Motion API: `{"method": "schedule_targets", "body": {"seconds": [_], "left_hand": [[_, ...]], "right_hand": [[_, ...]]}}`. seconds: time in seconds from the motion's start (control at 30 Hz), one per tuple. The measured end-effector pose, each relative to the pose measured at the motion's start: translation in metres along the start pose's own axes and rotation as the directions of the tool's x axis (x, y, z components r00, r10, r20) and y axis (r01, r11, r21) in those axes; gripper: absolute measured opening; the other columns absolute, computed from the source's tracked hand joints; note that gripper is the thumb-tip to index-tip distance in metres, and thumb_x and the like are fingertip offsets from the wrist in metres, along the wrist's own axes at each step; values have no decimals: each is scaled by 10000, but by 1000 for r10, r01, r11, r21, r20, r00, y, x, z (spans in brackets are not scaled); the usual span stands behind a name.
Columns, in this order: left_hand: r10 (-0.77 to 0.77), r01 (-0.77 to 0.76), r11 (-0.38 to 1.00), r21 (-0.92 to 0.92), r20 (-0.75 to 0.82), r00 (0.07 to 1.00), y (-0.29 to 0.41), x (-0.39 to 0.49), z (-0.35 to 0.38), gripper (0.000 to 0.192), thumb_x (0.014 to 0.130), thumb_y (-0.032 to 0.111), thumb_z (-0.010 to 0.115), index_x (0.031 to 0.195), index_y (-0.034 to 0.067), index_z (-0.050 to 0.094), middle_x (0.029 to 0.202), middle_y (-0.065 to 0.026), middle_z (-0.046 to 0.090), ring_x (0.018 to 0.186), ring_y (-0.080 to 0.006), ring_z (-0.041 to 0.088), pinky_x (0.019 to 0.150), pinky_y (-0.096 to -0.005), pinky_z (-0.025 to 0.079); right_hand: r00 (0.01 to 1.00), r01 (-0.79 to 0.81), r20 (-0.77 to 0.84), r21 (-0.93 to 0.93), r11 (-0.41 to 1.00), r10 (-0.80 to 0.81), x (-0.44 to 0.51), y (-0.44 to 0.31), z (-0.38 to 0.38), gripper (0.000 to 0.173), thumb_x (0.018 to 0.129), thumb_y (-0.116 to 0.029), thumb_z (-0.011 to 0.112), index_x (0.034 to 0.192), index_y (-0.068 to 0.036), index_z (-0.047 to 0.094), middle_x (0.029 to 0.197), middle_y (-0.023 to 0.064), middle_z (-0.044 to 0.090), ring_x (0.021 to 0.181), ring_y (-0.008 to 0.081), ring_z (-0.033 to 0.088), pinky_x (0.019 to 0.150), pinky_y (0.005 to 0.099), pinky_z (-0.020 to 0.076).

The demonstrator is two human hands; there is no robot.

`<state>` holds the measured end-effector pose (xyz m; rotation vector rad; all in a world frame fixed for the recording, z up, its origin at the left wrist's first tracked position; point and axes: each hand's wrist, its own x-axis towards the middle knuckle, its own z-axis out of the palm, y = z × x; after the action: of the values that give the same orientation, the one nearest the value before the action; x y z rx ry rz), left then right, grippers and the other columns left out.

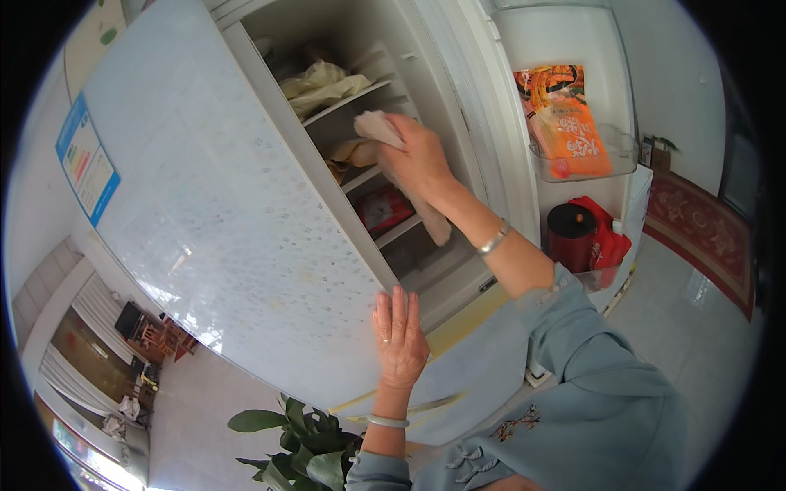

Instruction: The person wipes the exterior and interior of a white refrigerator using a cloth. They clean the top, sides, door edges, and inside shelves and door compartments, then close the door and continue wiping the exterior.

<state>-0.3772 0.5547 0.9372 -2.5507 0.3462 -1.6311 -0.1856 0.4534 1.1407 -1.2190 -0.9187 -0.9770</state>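
My right hand (419, 158) grips a pale cloth (379, 127) inside the open refrigerator compartment. One end bunches above my fingers and the other hangs toward the lower shelves. My left hand (400, 337) rests with fingers extended on the closed, light blue patterned door (245, 202), near its edge. Behind the cloth, a pale plastic bag (322, 86) lies on an upper shelf. A yellowish bag (351, 153) sits one shelf lower, partly hidden by my hand. Below that is a red package (385, 210).
The open door (491, 98) at right holds an orange food packet (568, 123) in a clear bin, and a dark red canister (570, 239) beside a red bag (608, 236). A leafy plant (307, 439) stands near my left forearm. A red patterned rug (700, 227) lies at far right.
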Motion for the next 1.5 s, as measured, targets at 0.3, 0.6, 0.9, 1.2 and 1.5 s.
{"method": "schedule_targets", "body": {"seconds": [0.3,0.6,0.9,1.2,1.5], "left_hand": [[29,-30,992,120,12,1000,-4,-6,-2,472,895,-40,538,1357,4,623,1510,-146,528,1447,-370,426,1120,-506,392],[36,-37,996,84,13,999,-5,-5,0,483,900,-34,532,1375,10,607,1511,-120,531,1436,-344,446,1163,-458,350],[54,-52,997,53,-32,998,-2,-6,7,456,881,-73,533,1315,-8,655,1487,-188,544,1455,-407,413,1213,-504,278],[16,-12,995,102,-40,999,-3,-9,6,427,910,-65,534,1315,8,647,1474,-147,566,1433,-373,446,1219,-500,282],[42,-35,992,125,-52,998,-8,-12,5,412,927,-33,499,1308,1,652,1471,-145,569,1430,-368,454,1224,-492,267]], "right_hand": [[823,568,279,-417,710,-495,68,48,120,241,819,-88,606,1038,-58,702,1112,80,678,1070,283,621,915,363,535],[928,351,196,-745,568,-316,69,90,18,276,803,-13,614,1069,-11,685,1119,142,671,1076,338,629,881,391,567],[974,176,225,-701,691,-20,-50,128,17,330,774,81,592,1098,25,623,1221,215,593,1138,422,587,844,486,577],[884,430,398,-486,760,-246,-84,82,72,350,777,-38,614,1100,95,626,1199,245,561,1111,386,558,933,380,538],[960,218,208,-133,967,-187,-94,79,21,409,744,116,603,1114,-33,691,1057,172,682,1004,382,638,882,442,547]]}}
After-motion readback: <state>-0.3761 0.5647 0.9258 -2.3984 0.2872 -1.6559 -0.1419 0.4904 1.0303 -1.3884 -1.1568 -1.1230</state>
